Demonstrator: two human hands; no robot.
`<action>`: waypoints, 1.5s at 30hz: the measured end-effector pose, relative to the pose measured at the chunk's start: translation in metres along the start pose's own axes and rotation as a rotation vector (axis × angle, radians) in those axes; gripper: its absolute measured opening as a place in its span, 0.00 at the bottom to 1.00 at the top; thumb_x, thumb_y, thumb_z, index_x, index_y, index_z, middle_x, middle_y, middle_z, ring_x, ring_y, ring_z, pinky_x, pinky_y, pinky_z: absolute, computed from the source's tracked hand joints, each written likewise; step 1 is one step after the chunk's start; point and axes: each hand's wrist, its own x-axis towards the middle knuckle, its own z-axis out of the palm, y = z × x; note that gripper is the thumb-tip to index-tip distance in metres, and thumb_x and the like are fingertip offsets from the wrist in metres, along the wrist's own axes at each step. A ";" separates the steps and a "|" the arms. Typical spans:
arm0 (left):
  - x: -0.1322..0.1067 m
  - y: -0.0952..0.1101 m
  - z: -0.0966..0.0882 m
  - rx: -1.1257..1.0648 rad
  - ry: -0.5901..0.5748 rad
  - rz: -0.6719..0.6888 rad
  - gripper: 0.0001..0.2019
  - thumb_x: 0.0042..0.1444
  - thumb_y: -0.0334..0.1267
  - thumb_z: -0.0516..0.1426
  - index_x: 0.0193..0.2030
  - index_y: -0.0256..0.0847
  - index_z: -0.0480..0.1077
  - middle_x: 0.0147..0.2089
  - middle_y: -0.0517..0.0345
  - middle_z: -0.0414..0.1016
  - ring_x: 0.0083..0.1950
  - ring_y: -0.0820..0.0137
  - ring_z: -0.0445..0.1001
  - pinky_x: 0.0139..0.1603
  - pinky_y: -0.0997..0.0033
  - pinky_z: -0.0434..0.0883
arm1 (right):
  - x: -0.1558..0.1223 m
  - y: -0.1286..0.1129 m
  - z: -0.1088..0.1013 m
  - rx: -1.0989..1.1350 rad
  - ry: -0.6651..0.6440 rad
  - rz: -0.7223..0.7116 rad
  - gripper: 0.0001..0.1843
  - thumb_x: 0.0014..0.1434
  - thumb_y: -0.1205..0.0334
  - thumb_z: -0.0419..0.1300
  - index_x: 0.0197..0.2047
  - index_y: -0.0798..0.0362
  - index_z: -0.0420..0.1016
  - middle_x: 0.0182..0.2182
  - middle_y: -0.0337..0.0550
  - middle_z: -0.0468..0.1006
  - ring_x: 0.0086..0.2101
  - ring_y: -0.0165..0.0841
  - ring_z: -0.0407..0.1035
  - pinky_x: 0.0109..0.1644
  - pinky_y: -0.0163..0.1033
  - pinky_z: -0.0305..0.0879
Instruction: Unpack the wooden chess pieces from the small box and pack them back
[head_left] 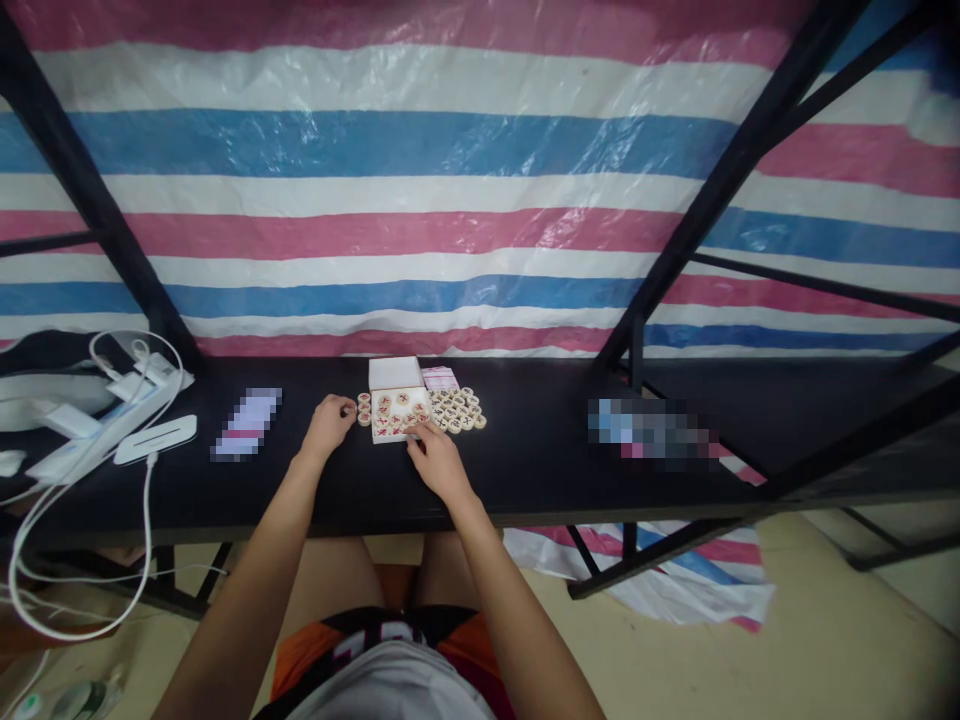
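A small white box (398, 412) lies open on the black table (525, 450), with round wooden game pieces marked in red inside it. Its lid (395, 372) stands just behind. My left hand (328, 423) is left of the box, fingers curled in a pinch on a loose round piece (348, 406) beside a few others (364, 409). My right hand (437, 459) rests at the box's front right corner, fingers bent and touching its edge. A cluster of several more round pieces (459, 408) lies to the right of the box.
White chargers and cables (112, 420) lie at the table's left end beside a dark bag (45, 355). A blurred card (247, 424) and blurred item (651, 432) lie on the table. Black frame bars (720, 190) rise before a striped tarp (420, 180).
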 end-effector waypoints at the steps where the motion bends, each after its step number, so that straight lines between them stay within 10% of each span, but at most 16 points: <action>1: 0.000 -0.001 0.001 -0.003 0.001 0.009 0.10 0.53 0.35 0.54 0.39 0.38 0.75 0.42 0.50 0.74 0.42 0.66 0.74 0.49 0.68 0.68 | 0.000 0.000 0.000 0.000 0.001 0.000 0.13 0.60 0.65 0.51 0.44 0.51 0.74 0.45 0.45 0.74 0.45 0.36 0.69 0.51 0.40 0.63; 45: -0.003 -0.002 0.004 0.034 0.002 0.008 0.11 0.55 0.36 0.52 0.41 0.40 0.73 0.43 0.50 0.71 0.43 0.64 0.71 0.48 0.65 0.67 | 0.001 0.003 0.001 0.010 0.007 -0.010 0.14 0.60 0.65 0.51 0.46 0.51 0.74 0.45 0.45 0.73 0.45 0.35 0.69 0.52 0.40 0.63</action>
